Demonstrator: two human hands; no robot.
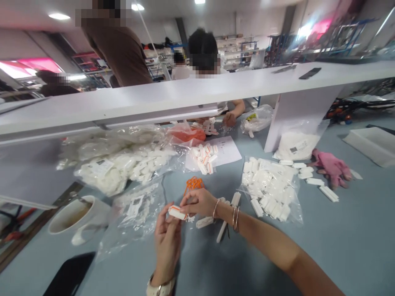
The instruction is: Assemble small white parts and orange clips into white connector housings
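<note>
Between my two hands is a small white plastic casing [177,212] with an orange strip along its edge. My left hand [168,234] grips it from below and the left, thumb and fingers closed on its end. The fingertips of my right hand [197,203] pinch its right end. Just beyond lies a small heap of orange frame-like parts [194,183]. Below and right of my right hand rest loose white casings [204,222] and a thin white stick [221,231]. Tiny white pieces lie under my fingers, too small to name.
Clear bags of white parts lie at left [105,174] and right [271,189]. White-and-orange casings [203,156] are piled on a paper sheet [230,150]. A mug [101,211], a phone [70,273] and a pink glove [331,166] lie around. A white shelf [185,96] crosses ahead; a co-worker's hand [230,118] is behind it.
</note>
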